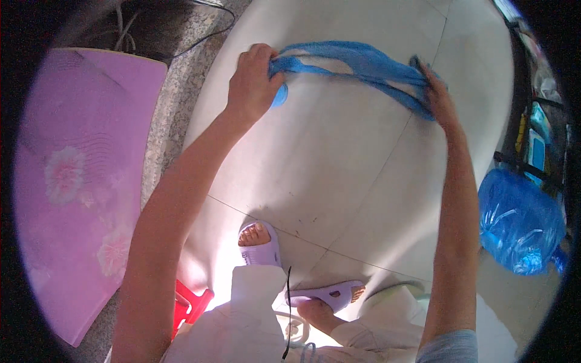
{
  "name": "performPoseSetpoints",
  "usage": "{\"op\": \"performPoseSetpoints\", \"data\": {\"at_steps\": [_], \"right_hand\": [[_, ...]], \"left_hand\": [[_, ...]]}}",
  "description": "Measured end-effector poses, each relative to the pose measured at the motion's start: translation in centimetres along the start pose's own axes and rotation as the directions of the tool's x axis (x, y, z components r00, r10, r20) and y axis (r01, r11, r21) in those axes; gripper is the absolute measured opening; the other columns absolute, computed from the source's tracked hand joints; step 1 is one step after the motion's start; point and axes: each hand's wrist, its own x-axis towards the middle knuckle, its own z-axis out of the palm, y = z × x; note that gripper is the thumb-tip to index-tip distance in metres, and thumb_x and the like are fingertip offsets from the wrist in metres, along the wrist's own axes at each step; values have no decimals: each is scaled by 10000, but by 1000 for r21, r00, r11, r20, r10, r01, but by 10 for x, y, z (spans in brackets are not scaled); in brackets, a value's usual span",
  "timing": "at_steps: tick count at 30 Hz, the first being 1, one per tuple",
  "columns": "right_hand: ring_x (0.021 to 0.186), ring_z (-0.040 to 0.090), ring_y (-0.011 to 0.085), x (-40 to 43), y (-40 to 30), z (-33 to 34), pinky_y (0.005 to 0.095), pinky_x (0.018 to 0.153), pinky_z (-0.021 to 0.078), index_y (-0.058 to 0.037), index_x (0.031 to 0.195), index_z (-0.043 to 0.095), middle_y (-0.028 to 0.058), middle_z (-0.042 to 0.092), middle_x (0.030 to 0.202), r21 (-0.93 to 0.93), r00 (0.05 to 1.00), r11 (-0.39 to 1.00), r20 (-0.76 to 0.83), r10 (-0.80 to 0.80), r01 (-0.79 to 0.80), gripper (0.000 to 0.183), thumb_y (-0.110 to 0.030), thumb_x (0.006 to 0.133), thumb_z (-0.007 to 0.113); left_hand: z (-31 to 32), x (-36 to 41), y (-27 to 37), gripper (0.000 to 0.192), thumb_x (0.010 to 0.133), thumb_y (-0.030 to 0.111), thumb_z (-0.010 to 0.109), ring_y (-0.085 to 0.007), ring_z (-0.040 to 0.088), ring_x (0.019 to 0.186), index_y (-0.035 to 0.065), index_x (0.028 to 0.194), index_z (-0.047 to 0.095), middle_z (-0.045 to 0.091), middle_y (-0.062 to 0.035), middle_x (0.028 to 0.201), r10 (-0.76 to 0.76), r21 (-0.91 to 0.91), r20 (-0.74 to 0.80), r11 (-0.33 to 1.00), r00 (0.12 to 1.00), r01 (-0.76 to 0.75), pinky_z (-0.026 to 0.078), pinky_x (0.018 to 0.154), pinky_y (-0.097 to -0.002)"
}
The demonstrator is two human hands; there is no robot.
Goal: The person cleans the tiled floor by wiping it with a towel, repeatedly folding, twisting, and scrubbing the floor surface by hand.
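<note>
A piece of blue fabric (358,54) with gaps between its bands, perhaps a garment, is stretched sideways above the pale tiled floor. Its left end is gripped in my left hand (253,84), with the thumb over the cloth and a small blue flap hanging below the palm. My right hand (439,97) holds the other end, seen edge-on and slightly blurred; most of its fingers are hidden. Both arms reach forward, well apart. Which part of the fabric each hand holds, I cannot tell.
On the left, a purple flower-patterned board (109,168) borders a speckled stone strip (174,90), with a dark cable (204,41) at the top. A red plastic stool (193,304) and lilac sandals (258,254) are below. At right, a blue plastic bag (522,222) adjoins a rack holding packages (536,147).
</note>
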Motion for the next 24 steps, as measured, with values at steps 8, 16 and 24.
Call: {"op": "performPoseSetpoints", "data": {"at_steps": [8,16,24], "right_hand": [[1306,271,372,-119,-156,122,589,1028,215,-174,1284,484,148,361,1377,-356,850,777,-313,424,-519,454,-252,840,542],[1239,377,378,-258,-300,181,568,1009,257,-76,1054,577,211,457,1270,-23,914,914,-48,403,-405,303,-89,754,537],[1119,463,348,-172,-168,84,411,964,363,-73,1138,578,170,438,1299,426,705,773,-346,619,-469,294,-117,851,531]], "left_hand": [[20,-71,-19,460,738,46,605,-294,485,1052,216,1164,570,521,-94,1113,43,314,206,943,978,-108,483,818,-383],[-34,-172,-10,359,673,28,627,-300,495,1011,132,1016,621,542,-101,1041,-99,194,290,980,952,43,467,823,-386],[-35,-112,24,339,669,-41,550,-302,490,1012,84,979,606,527,-127,1041,0,1,131,1000,991,-1,448,836,-394]]}}
